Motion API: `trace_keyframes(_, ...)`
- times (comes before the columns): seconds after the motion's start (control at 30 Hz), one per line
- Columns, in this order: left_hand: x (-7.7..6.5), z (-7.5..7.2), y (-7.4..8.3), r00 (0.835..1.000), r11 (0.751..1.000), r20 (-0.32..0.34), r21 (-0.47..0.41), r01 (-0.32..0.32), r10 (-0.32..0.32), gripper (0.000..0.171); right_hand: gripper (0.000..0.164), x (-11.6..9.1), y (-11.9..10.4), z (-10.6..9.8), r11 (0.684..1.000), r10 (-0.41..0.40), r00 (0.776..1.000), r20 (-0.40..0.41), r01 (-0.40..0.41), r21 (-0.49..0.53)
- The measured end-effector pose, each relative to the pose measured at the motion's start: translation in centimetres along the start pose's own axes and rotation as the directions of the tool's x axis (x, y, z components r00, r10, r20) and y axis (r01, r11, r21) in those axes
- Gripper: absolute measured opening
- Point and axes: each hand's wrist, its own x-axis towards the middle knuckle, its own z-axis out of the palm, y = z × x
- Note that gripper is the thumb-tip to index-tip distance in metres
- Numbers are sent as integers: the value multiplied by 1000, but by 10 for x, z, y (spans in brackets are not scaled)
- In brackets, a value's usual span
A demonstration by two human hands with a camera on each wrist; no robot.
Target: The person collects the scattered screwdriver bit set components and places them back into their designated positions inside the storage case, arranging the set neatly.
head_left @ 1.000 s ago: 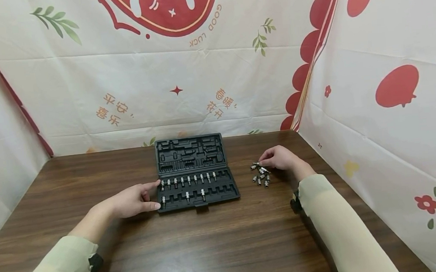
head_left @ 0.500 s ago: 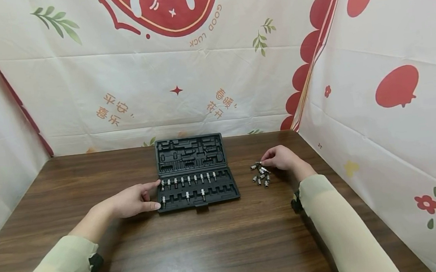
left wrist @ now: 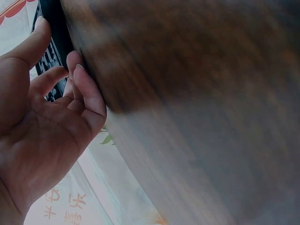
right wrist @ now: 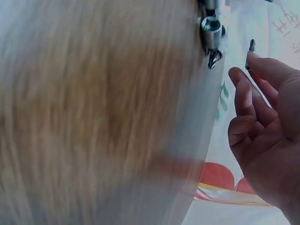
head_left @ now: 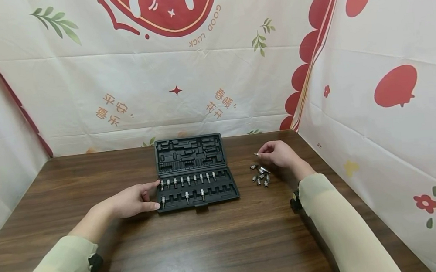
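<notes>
A black plastic socket case (head_left: 232, 192) lies open on the table, several silver bit sockets (head_left: 195, 180) seated in the upper row of its tray and a few in the lower row. My left hand (head_left: 131, 201) rests at the case's left edge, thumb and index finger touching it, the other fingers loosely bent, as the left wrist view shows. To the right of the case, my right hand (head_left: 280, 154) pinches a small bit socket (right wrist: 251, 52) between thumb and index finger, its dark tip pointing outward. Just below that hand lies a loose pile of bit sockets (head_left: 262, 177).
The brown wooden table (head_left: 197, 252) carries the case and pile. A printed white cloth (head_left: 180, 69) hangs along its back edge, and another cloth wall (head_left: 364, 139) runs close beside the right arm. The case lid (head_left: 190, 152) lies folded back.
My right hand has lifted a bit socket from the pile and moved slightly away toward the back of the table. The left hand and the case have stayed put.
</notes>
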Motion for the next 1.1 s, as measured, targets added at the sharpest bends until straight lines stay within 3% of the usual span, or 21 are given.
trace_keyframes(0.27,1,-1,-1,1000,1000,3,0,2,-2,85,19,0,-18,7,995,14,1000,-10,-13,102)
trace_keyframes(0.7,1,0,-2,1000,1000,-2,5,-4,4,85,21,-1,-51,19,972,-70,997,29,61,227)
trace_keyframes(1.1,1,0,0,1000,1000,-5,8,-10,10,85,25,-1,-65,31,953,-133,987,87,103,285)
